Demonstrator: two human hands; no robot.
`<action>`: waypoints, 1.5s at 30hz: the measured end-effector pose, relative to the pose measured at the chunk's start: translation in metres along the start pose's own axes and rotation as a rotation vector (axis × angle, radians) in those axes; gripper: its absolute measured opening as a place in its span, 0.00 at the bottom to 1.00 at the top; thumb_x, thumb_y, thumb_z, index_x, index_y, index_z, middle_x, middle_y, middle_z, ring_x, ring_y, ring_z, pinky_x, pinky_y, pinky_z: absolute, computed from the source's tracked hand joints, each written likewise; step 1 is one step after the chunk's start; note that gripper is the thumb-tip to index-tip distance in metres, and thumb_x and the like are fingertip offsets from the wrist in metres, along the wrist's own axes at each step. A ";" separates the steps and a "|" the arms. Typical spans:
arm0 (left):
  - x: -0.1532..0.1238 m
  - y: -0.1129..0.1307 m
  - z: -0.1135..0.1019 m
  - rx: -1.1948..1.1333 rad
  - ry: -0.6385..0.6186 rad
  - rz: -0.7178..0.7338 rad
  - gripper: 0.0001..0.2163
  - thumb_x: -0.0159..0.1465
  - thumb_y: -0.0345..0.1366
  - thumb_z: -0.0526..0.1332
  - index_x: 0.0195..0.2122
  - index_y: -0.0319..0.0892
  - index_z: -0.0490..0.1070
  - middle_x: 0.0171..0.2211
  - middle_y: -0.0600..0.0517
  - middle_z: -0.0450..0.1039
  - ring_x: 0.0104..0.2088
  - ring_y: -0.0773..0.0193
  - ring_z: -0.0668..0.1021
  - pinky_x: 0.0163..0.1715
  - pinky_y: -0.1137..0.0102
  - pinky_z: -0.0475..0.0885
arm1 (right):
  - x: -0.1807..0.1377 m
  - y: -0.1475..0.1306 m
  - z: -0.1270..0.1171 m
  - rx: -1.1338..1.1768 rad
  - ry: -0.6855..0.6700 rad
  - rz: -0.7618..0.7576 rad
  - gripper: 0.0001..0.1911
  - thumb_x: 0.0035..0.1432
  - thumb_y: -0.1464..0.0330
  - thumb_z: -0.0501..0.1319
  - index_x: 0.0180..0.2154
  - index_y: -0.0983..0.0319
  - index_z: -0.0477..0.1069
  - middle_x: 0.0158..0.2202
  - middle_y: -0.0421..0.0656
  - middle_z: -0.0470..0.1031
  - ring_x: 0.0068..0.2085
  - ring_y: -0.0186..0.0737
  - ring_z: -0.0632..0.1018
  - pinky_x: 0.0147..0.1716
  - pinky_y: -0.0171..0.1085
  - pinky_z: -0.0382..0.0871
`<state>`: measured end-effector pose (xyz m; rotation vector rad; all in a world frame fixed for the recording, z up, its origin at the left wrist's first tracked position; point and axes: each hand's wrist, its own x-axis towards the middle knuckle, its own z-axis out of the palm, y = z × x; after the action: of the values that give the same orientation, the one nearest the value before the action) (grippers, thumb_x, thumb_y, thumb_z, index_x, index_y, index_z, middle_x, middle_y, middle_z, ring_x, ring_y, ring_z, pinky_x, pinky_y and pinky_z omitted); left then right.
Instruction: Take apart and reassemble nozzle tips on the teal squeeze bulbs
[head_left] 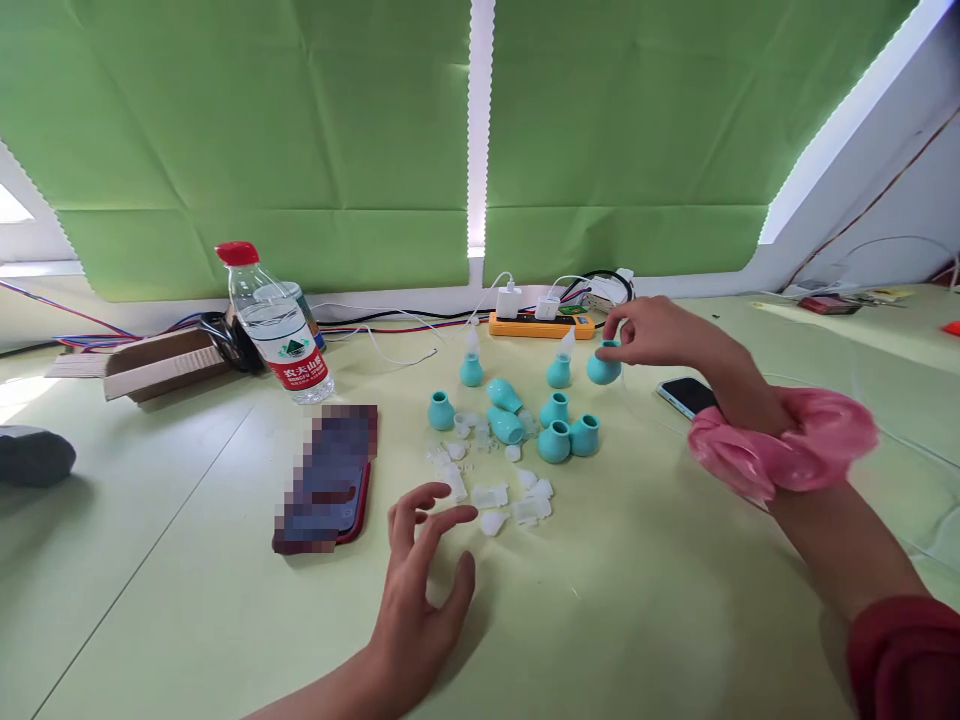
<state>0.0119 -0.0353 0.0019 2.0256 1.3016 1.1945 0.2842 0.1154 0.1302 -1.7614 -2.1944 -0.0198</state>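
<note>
Turquoise bottle (604,372) is being held by the right hand (660,332) in a narrow pinch of thumb and finger at the mouth, toward the far side of the table (637,590). That rim is probably being used because it is the part most easily reached from above; whether the base is touching the table cannot be told. The left hand (424,590) is being held low with fingers curved and wide apart, gripping nothing. Its fingertips are being poised just beside a scatter of clear plastic pieces (489,496) and white caps (493,522); whether any is being touched cannot be told. The small parts are lying loose between the hands, presumably so that either can be served.

Near the held bottle, two bottles with white tips (559,373) are standing upright, set apart from the rest, as if being sorted by state. Closer in, four uncapped bottles (554,444) are being supported on their flat bases, mouths upward, while two tilted bottles (505,427) are lying on their sides among the clear pieces.

Farther out, a phone in a red case (330,480) and a water bottle (281,335) are resting to the left, probably clear of the hands' reach. Behind, two chargers (508,300) are being held by an orange power strip (502,327), below green blinds (247,120).
</note>
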 end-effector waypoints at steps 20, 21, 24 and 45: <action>-0.003 0.007 -0.004 0.216 -0.160 0.169 0.22 0.54 0.20 0.50 0.47 0.47 0.60 0.59 0.48 0.38 0.58 0.48 0.45 0.52 0.48 0.52 | 0.039 0.031 0.080 0.066 -0.040 0.082 0.21 0.47 0.53 0.55 0.32 0.65 0.68 0.26 0.45 0.71 0.28 0.40 0.71 0.23 0.34 0.57; -0.003 0.006 -0.002 0.250 -0.178 0.146 0.24 0.52 0.19 0.49 0.49 0.47 0.58 0.59 0.47 0.36 0.58 0.47 0.44 0.51 0.46 0.51 | 0.039 0.032 0.084 0.078 -0.045 0.080 0.19 0.48 0.54 0.56 0.30 0.65 0.68 0.26 0.45 0.71 0.27 0.39 0.70 0.23 0.33 0.57; -0.002 -0.001 0.002 0.227 -0.250 0.088 0.29 0.49 0.16 0.46 0.50 0.47 0.56 0.59 0.46 0.36 0.59 0.48 0.44 0.50 0.47 0.54 | 0.041 0.030 0.088 0.121 0.005 0.079 0.15 0.49 0.59 0.56 0.28 0.66 0.68 0.25 0.45 0.71 0.26 0.37 0.70 0.23 0.33 0.58; -0.005 -0.003 -0.007 -0.205 -0.101 -0.019 0.18 0.61 0.32 0.51 0.53 0.45 0.54 0.48 0.48 0.64 0.47 0.59 0.69 0.46 0.67 0.64 | -0.087 -0.118 0.071 1.140 -0.715 -0.291 0.14 0.55 0.61 0.54 0.31 0.66 0.67 0.21 0.38 0.66 0.20 0.26 0.68 0.19 0.26 0.62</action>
<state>0.0037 -0.0389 0.0016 1.8964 1.1002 1.1514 0.1704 0.0201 0.0630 -0.8129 -2.0576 1.6288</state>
